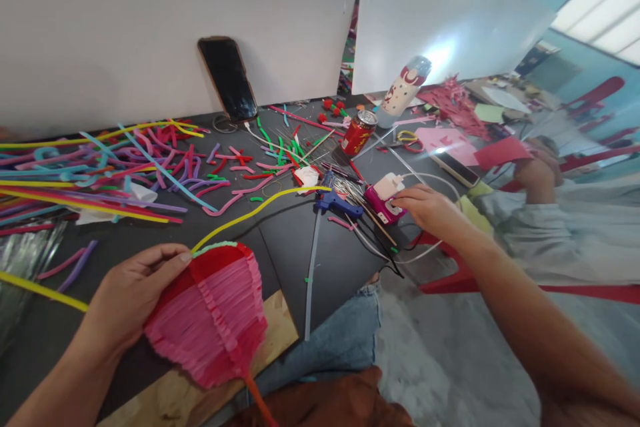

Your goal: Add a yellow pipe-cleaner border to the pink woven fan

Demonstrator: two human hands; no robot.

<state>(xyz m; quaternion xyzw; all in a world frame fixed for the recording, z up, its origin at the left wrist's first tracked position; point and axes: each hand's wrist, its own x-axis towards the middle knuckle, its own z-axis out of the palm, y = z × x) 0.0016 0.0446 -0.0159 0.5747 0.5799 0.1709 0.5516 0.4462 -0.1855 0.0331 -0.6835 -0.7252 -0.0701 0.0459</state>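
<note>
My left hand (133, 293) is closed on a fan-shaped craft piece (225, 307), pinching its upper left edge between thumb and fingers. The piece has pink and red strips, a ribbed centre line, a pale green top edge and an orange-red stem. From the pinch a yellow pipe cleaner (250, 213) curves right to a blue hot glue gun (337, 202), with a long clear glue stick (313, 273) at it. Across the table my right hand (433, 210) has its fingers closed at a magenta power strip (384, 205), beside a white charger (389, 185). The fingertips partly cover the strip.
Loose pipe cleaners (150, 160) cover the left and middle. A phone (229, 79) leans on the white board. A red can (359, 133), a bottle (404, 90) and scissors (410, 140) stand or lie behind. Another person's sleeve (540, 213) is at right.
</note>
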